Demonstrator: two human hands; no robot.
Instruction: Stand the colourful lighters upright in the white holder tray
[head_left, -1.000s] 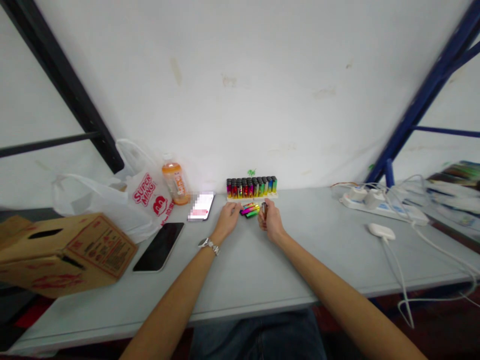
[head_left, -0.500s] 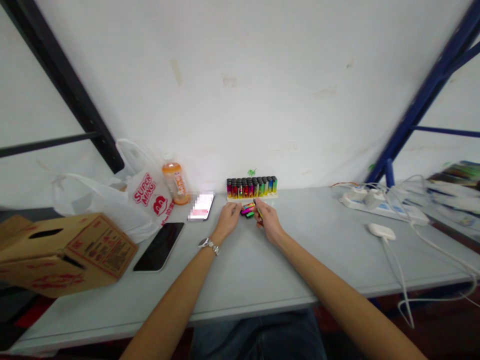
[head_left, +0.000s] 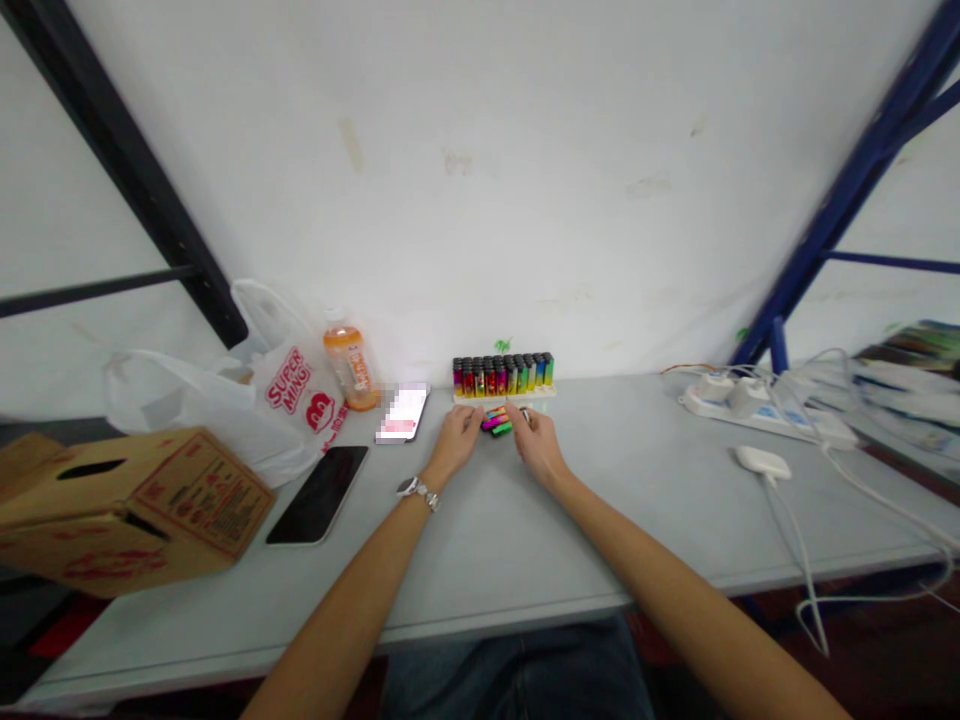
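Several colourful lighters (head_left: 498,419) lie loose on the table between my two hands. Just behind them, a row of upright lighters (head_left: 502,376) with black tops stands in a white tray (head_left: 510,395) against the wall. My left hand (head_left: 456,440), with a metal watch on its wrist, has its fingers curled at the left ends of the loose lighters; what they pinch is hidden. On the other side, my right hand (head_left: 537,442) is closed around a lighter (head_left: 525,411), mostly covered by the fingers.
To the left are a phone with a lit screen (head_left: 403,412), a dark phone (head_left: 319,495), an orange drink bottle (head_left: 349,365), a plastic bag (head_left: 277,400) and a cardboard box (head_left: 142,510). A power strip (head_left: 765,410) and a white charger (head_left: 763,463) with cables lie right.
My right hand has turned, and the lighter in it, upright before with its dark top showing, is now mostly hidden by the fingers. My left hand has barely moved.
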